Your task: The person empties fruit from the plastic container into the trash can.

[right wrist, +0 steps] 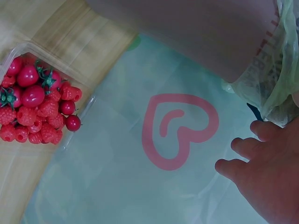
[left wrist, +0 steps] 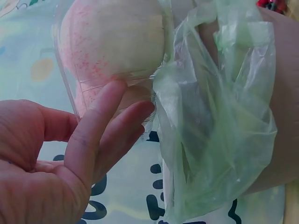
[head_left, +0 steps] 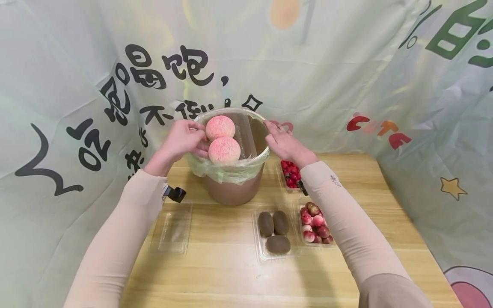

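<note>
Two pink peaches [head_left: 224, 150] sit in a clear plastic container [left wrist: 65, 56], tilted over the left rim of a brown bin [head_left: 235, 188]. My left hand [head_left: 184, 139] grips the container's side, thumb and fingers on its edge. A pale green bag [left wrist: 215, 116] lines the bin and folds over its rim. Inside the bin, beside the peaches, shows a clear plastic piece [head_left: 245, 134]. My right hand [head_left: 283, 141] rests at the bin's right rim by the bag, fingers fairly straight in the right wrist view; its thumb is hidden.
On the wooden table [head_left: 231, 273] stand a box of three kiwis [head_left: 278, 244], a box of reddish round fruit [head_left: 317, 220] and a box of raspberries and cherry tomatoes [right wrist: 35, 98]. A clear container [head_left: 175, 231] lies at left. Printed cloth [head_left: 327, 77] hangs behind.
</note>
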Demonstrator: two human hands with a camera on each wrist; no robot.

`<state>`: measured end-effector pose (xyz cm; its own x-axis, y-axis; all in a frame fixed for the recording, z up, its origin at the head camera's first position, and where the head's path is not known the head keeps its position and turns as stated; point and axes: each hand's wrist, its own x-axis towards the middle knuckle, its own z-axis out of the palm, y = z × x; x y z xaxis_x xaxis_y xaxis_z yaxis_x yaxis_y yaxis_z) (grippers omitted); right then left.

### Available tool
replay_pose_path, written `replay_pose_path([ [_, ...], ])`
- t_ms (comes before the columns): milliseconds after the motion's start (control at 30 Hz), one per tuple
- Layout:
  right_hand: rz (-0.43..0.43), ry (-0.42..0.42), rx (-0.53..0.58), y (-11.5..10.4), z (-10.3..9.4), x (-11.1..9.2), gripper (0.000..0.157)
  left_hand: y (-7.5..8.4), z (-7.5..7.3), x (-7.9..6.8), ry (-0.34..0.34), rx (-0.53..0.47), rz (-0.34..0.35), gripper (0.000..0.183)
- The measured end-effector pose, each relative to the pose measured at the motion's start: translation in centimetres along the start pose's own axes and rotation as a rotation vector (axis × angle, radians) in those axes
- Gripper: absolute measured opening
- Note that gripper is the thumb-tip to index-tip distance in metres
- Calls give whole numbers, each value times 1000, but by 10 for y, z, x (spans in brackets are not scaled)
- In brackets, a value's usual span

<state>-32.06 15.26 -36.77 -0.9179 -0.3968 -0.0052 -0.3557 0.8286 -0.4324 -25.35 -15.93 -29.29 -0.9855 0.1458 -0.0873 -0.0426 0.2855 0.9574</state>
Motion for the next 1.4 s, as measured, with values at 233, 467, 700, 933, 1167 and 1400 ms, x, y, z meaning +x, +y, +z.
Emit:
replay_pose_path([
  [233,0,4,-5,-1,1,0,72,0,0,13,48,12,31,34],
  [467,-2,-1,-2,-1,1,0,72,-3,3,23,106,25,36,32],
  [700,-5,3,-5,0,1,0,72,-9,3,34,218,87,86,32],
  [933,-10,10,-5,1,1,2,72,-11,4,45,349,145,147,32],
  [1167,-4,9,7,1,1,1,72,-14,11,52,466,211,208,36],
  [1400,-3,3,9,2,1,3,70,-22,17,58,568,312,296,33],
])
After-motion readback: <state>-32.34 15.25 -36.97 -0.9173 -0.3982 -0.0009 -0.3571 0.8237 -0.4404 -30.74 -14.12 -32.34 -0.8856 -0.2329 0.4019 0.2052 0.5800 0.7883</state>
